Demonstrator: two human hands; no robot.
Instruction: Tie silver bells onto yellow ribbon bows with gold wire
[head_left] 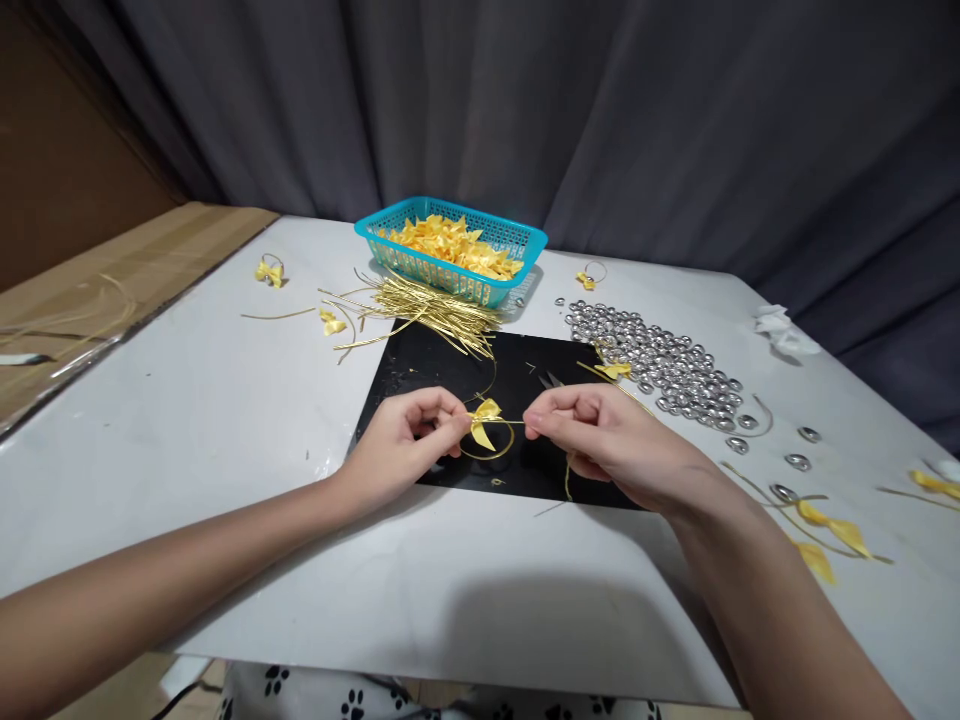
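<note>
Left hand and right hand face each other over a black mat, with a short straight run of gold cord stretched between their fingertips. That run lies side to side, its long axis pointing from one pinch to the other. A yellow bow sits on this line, right beside the left fingertips and apart from the right ones, so the left hand is clearly the nearer. From the bow, a rounded loop of gold cord hangs on the side toward the person.

The left thumb and forefinger are pressed together at the bow's left edge, with the other fingers curled behind. They have hold of the cord; whether they also nip the ribbon is too small to tell. The right thumb and forefinger are closed in a fine pinch at the other end of the straight run, the remaining fingers folded loosely under the palm.

Beyond the hands lie a bundle of gold cords and a blue basket of yellow bows; silver beads spread past the right hand, and scissor tips show just beside it.
</note>
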